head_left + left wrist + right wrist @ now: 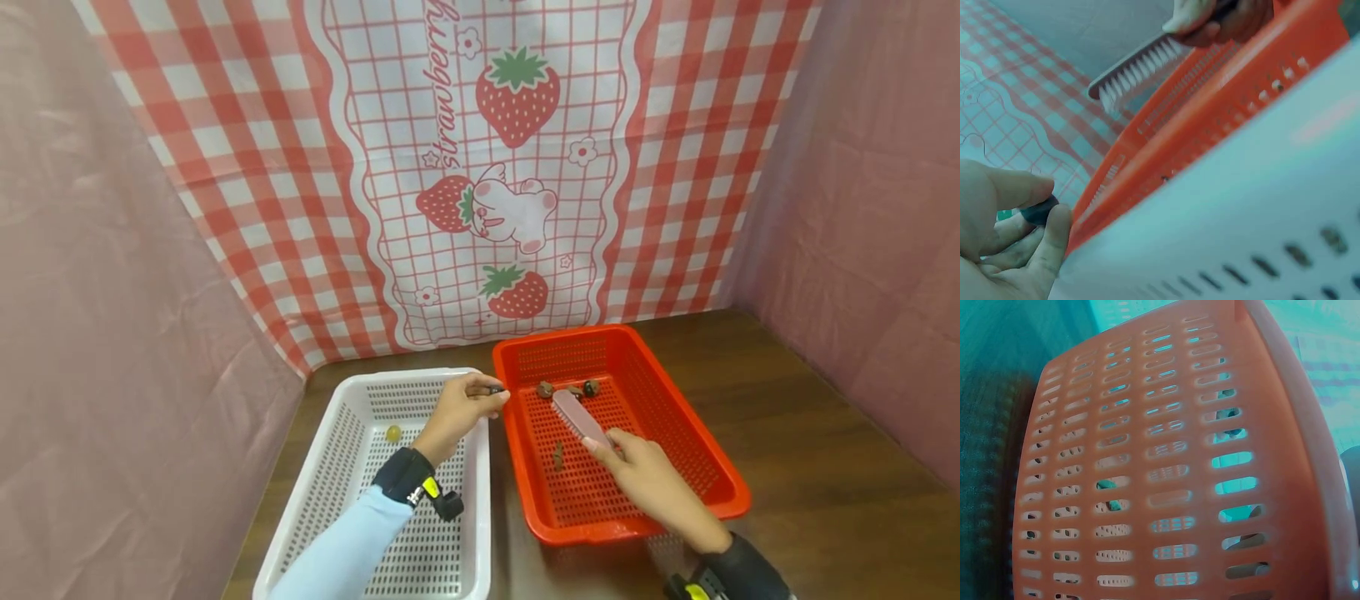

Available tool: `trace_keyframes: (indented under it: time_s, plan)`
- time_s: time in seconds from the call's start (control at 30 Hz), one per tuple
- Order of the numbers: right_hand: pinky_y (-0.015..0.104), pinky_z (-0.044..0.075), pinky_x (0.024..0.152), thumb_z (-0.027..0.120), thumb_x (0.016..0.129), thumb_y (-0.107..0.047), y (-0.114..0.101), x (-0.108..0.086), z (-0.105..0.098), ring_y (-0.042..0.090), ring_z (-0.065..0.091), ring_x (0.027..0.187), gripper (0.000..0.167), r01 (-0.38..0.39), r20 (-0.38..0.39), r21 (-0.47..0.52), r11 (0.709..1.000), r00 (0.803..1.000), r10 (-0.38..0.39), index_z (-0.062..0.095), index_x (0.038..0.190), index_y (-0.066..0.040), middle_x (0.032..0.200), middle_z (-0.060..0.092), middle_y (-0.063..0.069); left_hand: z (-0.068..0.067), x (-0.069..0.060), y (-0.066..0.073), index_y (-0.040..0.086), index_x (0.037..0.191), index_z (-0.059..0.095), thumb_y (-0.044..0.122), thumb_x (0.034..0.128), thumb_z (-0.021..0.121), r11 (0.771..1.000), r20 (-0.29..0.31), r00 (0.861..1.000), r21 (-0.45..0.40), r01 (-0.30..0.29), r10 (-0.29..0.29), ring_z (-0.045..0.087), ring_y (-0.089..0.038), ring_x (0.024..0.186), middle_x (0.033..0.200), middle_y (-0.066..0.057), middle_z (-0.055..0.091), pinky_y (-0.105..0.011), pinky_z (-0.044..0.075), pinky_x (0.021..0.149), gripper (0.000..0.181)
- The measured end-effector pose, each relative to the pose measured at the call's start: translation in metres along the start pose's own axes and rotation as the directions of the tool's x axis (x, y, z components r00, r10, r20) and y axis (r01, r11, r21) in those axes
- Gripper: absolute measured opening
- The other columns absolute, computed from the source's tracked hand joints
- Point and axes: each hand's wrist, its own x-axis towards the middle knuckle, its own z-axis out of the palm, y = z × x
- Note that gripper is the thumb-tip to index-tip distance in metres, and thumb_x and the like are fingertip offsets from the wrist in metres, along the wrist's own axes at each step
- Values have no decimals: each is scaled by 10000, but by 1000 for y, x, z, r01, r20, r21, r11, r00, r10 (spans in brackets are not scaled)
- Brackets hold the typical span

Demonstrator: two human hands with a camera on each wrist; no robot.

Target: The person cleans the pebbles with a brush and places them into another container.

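Observation:
My left hand [456, 410] pinches a small dark rounded object [1039, 211] between thumb and fingers, over the gap between the two baskets. Its exact kind cannot be told. In my right hand [651, 482] is a pink brush [579, 418] with pale bristles, gripped by its handle above the red plastic basket [528, 483]. Small brown pieces [545, 389] and a dark round piece [591, 387] lie near the far side of that basket, close to the brush head. Another brown piece [558, 456] lies nearer the basket's left wall. The right wrist view shows mostly the red basket's perforated side.
On the left stands a white perforated basket [483, 542] with a yellowish ball [393, 433] inside. Both baskets rest side by side on a brown wooden table [810, 450]. A strawberry-print cloth [517, 200] hangs behind, with pink cloth walls [135, 333] at the sides.

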Motion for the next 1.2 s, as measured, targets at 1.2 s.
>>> trace_keyframes:
  time_s: [1.2]
  plan:
    - [241,311,544,619,1028,-442,-2,2,-3,124,384,588,377,-37,25,-4,999,999,37,601,906,-86,674,412,-23,-45,9,0,6,1136,728,142,877,827,986,-205,978,150,78,-46,731,-236,877,1033,-125,724,-499,581,894,309]
